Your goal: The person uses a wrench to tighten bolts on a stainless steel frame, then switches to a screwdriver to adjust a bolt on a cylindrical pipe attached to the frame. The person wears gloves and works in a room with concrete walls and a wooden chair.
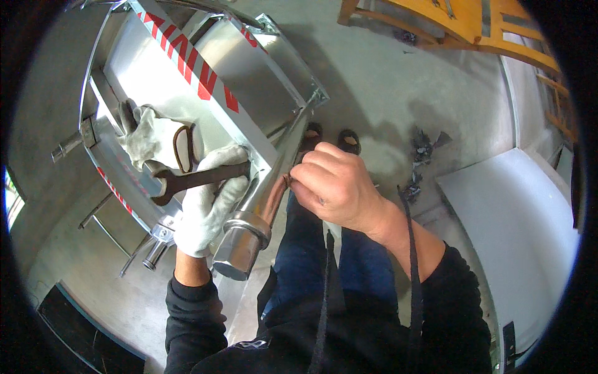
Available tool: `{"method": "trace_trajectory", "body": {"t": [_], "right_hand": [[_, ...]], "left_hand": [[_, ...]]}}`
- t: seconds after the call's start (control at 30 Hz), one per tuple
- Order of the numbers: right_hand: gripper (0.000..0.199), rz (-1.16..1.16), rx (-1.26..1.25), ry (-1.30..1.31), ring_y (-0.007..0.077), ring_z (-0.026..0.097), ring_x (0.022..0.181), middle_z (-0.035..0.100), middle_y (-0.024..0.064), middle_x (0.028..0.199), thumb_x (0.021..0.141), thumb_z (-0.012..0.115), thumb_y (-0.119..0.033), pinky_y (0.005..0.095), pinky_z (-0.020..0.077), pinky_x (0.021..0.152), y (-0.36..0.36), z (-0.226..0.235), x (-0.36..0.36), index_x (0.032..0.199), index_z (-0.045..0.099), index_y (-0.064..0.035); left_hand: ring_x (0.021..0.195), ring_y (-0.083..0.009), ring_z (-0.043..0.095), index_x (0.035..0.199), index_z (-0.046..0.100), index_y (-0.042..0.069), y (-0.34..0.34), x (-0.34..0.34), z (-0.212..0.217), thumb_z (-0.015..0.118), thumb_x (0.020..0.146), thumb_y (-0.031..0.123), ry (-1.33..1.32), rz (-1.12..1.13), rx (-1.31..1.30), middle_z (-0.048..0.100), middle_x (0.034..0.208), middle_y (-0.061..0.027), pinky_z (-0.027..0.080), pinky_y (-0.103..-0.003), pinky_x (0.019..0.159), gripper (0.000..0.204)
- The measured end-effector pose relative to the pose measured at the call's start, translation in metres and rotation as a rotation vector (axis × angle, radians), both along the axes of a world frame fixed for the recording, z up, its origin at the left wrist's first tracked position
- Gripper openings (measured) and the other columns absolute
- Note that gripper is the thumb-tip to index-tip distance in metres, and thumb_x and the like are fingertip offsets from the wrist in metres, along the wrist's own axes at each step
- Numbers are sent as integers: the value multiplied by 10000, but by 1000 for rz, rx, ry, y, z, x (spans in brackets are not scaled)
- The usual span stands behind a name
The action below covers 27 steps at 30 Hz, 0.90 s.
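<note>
A dark rusty open-ended steel wrench [193, 179] lies with its long axis nearly level across the view, its forked jaw end pointing to the person's left and its shank running right into the white-gloved left hand [208, 206], whose grip is clamped around it. The bare right hand [333, 184] has its grip pinched together against the shiny round polished metal pole [265, 199], whose long axis slants from its capped lower end near the person up toward the corner of the silver sheet-metal frame with red and white stripes [249, 68]. A spare white work glove [152, 134] rests inside the frame just beyond the wrench. Grey concrete floor [386, 81] lies open to the right.
</note>
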State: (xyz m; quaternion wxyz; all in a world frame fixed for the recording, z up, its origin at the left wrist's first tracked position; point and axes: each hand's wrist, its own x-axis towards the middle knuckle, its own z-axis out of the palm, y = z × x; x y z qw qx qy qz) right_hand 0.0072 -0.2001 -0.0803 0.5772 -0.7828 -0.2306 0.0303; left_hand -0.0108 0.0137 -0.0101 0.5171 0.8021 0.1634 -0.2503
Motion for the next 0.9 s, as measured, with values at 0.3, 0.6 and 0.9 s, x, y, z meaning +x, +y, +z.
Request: {"method": "trace_trajectory", "body": {"t": [0.3,0.6,0.9], "right_hand": [[205,43,-7,-48,260,519,621,520,83,675,584,685,31,345,421,526,0,-1,4,737,565,-34],[218,29,2,3,260,513,613,525,86,682,581,689,37,343,423,537,1,0,2,757,578,-28],[229,70,-16,-37,261,489,608,508,81,676,571,700,33,351,403,525,1,4,8,741,558,-28]], "left_hand": [[999,-303,614,1052,606,51,-10,8,1,652,766,13,-327,-367,266,591,1133,-164,495,-331,839,292],[1035,-315,596,1079,582,40,-7,15,9,623,796,8,-341,-425,244,587,1138,-162,474,-342,867,287],[1024,-251,601,1126,555,12,0,6,-1,603,865,52,-179,-175,121,586,1138,-152,480,-333,866,269]]}}
